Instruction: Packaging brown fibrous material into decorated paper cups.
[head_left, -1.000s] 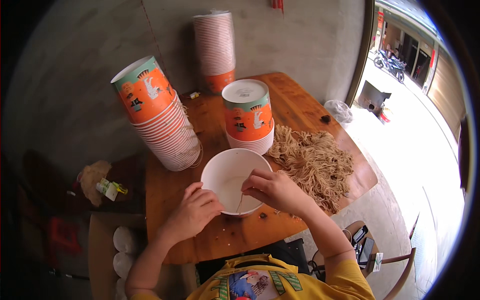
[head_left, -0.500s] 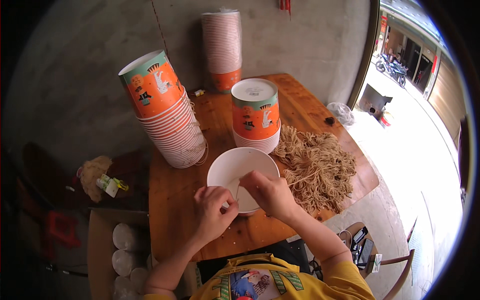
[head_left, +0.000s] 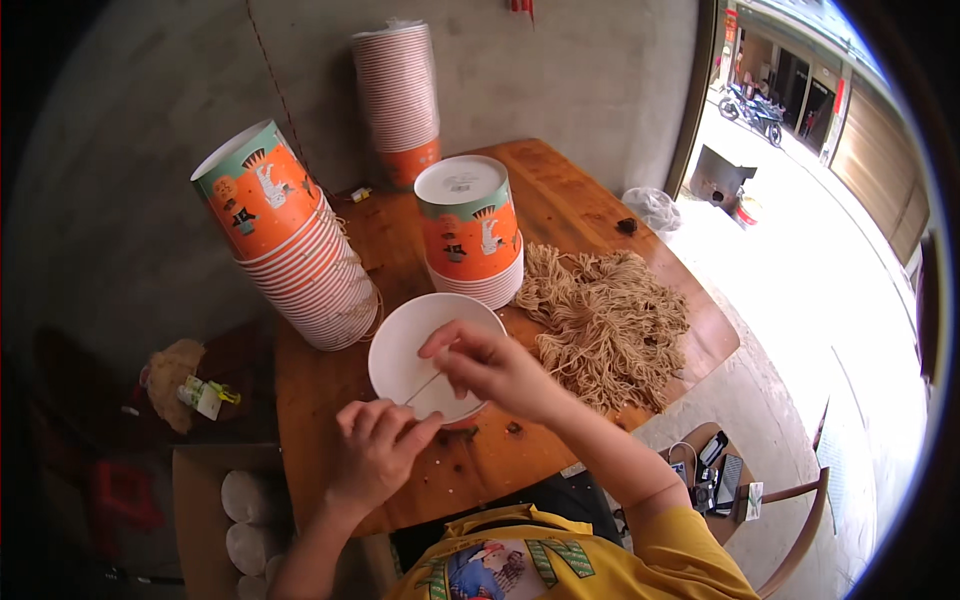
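Observation:
A white paper bucket (head_left: 392,345) stands mouth up on the table in front of me, its inside bare white. A thin cord (head_left: 424,388) runs taut across its opening between my two hands. My left hand (head_left: 378,445) is at the near left rim, its fingers closed on one end of the cord. Over the bucket's mouth, my right hand (head_left: 495,372) has its fingers curled around the other end; the fingertips are slightly blurred. Right of the bucket lies a loose heap of tan cords (head_left: 615,325).
Behind the bucket is a short upside-down stack of orange and green buckets (head_left: 465,235). A tall leaning stack (head_left: 290,245) stands left, a wrapped stack (head_left: 397,95) by the wall. The wooden table (head_left: 500,465) has a rounded right corner. A cardboard box (head_left: 195,500) sits lower left.
My right hand has lifted and turned over the bucket, drawing the cord into a slanted line. My left hand stays at the near rim. The whole view has shifted, so things appear further left.

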